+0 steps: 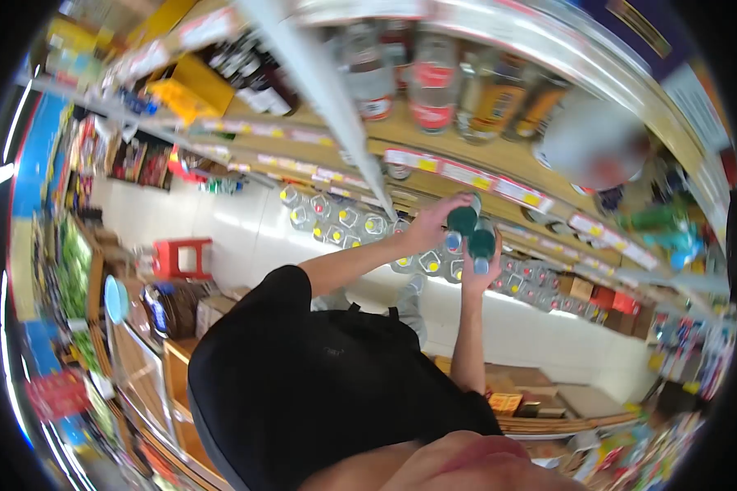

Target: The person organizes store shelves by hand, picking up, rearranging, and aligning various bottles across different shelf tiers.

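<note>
My left hand (431,224) is wrapped round a green bottle (464,218) with a pale blue cap, tilted so the cap points toward my body. Close beside it, my right hand (481,276) grips a second green bottle (481,240), also with a light cap facing me. The two bottles are side by side and look nearly in contact; I cannot tell whether they touch. Their labels are not readable. Both hands are in front of the store shelf, just below a price-tag strip (467,174).
Bottles such as a red-labelled one (434,86) line the shelf above. Large clear jugs with yellow caps (336,236) stand on the floor under the shelving. A red stool (183,259) is at the left. Cardboard boxes (598,401) lie behind my right arm.
</note>
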A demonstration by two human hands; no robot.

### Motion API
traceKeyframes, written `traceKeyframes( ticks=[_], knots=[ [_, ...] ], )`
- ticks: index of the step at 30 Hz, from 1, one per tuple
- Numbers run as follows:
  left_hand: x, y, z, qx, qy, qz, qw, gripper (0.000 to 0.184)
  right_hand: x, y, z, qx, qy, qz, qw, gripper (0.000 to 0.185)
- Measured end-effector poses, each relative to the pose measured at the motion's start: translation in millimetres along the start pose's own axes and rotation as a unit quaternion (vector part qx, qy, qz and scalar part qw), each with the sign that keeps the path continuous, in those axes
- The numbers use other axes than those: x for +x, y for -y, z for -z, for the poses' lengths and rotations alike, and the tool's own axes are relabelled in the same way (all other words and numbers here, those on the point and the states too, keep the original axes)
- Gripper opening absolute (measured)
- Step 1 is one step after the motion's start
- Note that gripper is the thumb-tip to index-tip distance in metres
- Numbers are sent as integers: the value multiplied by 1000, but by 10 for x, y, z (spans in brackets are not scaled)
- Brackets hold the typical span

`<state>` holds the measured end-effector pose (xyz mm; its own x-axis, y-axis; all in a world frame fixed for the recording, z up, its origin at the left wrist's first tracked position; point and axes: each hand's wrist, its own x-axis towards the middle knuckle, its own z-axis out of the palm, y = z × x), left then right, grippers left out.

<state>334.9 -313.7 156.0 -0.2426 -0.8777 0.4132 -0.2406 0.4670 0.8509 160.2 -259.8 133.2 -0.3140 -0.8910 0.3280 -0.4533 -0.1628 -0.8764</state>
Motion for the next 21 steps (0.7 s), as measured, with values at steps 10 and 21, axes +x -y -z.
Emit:
traceKeyframes(
  ticks=[10,21],
  knots=[
    [-1637,77,2052,31,-137,25,990,72,-1295,989,-1690,244,111,-102,958,69],
    [-1997,810,5083,117,-293,126,941,72,-1353,2108,-4335,112,221,-113,962,35]
  ],
)
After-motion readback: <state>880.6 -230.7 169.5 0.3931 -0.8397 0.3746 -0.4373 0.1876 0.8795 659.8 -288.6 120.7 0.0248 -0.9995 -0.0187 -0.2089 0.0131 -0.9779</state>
